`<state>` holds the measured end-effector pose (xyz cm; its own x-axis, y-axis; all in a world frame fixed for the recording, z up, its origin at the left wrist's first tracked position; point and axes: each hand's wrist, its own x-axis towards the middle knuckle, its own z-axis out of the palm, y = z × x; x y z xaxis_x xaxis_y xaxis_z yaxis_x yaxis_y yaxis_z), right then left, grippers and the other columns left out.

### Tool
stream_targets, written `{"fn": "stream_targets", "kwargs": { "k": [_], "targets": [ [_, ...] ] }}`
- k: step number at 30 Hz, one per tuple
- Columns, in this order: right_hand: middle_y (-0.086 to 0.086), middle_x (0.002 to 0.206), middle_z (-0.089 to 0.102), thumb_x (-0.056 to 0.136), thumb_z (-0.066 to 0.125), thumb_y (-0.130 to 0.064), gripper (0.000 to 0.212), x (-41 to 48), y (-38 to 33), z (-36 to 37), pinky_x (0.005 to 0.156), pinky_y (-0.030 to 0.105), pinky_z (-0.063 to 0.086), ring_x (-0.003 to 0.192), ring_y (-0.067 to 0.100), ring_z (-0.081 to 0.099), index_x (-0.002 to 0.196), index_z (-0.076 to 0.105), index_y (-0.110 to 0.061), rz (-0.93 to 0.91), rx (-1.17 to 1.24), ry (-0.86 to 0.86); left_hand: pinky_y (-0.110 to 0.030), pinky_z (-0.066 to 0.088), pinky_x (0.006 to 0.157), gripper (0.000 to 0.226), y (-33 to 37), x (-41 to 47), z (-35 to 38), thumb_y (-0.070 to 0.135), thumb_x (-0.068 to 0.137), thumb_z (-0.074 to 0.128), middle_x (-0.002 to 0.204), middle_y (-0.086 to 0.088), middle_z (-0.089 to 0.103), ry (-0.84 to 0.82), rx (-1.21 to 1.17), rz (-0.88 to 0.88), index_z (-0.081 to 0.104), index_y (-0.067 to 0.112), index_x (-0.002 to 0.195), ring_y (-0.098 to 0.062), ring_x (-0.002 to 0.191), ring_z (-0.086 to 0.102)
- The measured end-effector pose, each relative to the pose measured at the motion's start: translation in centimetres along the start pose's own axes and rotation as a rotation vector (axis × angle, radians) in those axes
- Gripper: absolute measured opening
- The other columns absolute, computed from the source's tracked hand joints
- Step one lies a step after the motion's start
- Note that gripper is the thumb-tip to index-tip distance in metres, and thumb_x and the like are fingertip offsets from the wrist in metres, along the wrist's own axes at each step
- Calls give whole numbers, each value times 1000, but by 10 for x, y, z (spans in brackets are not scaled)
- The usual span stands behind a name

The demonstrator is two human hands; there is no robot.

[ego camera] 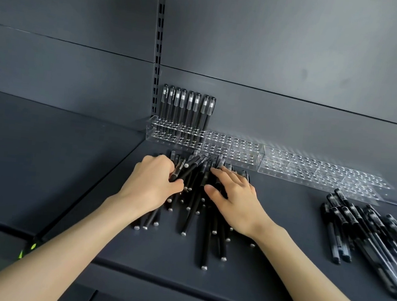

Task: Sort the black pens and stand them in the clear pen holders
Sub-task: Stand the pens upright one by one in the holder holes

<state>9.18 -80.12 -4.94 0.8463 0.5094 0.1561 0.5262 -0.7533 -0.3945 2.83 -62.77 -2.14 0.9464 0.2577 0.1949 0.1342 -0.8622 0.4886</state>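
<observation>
A heap of matte black pens (193, 206) lies on the dark shelf in the middle of the view. My left hand (154, 182) grips a few of these pens at the heap's left side, their capped ends pointing up and right. My right hand (234, 199) lies flat on the heap's right part, fingers spread and straight. Behind the heap a row of clear pen holders (242, 150) stands against the back wall. The leftmost holder (170, 132) has several black pens (187, 107) standing upright in its back row.
A second pile of black pens with clear barrels (368, 239) lies at the right of the shelf (277, 270). A slotted metal upright (157, 46) runs up the grey back wall. The shelf's front edge is near the bottom of the view.
</observation>
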Motion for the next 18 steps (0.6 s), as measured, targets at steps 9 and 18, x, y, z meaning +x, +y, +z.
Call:
{"fn": "stream_targets", "kwargs": {
  "k": [9,18],
  "targets": [
    [-1,158,17,98,36,-46,53,-1,0,-1,115,39,3,145,21,7,147,27,-30,2,1,-4,-40,57,66,24,-14,-2,-4,20,94,52,73,-8,68,-39,-126,11,63,3,81,-24,69,67],
    [-5,98,66,91,57,-35,22,0,-13,-14,88,24,42,94,6,58,104,61,-17,-50,673,263,-19,45,51,15,-2,-10,-9,13,93,57,75,-1,69,-113,-523,160,66,8,82,-1,55,58]
  ]
}}
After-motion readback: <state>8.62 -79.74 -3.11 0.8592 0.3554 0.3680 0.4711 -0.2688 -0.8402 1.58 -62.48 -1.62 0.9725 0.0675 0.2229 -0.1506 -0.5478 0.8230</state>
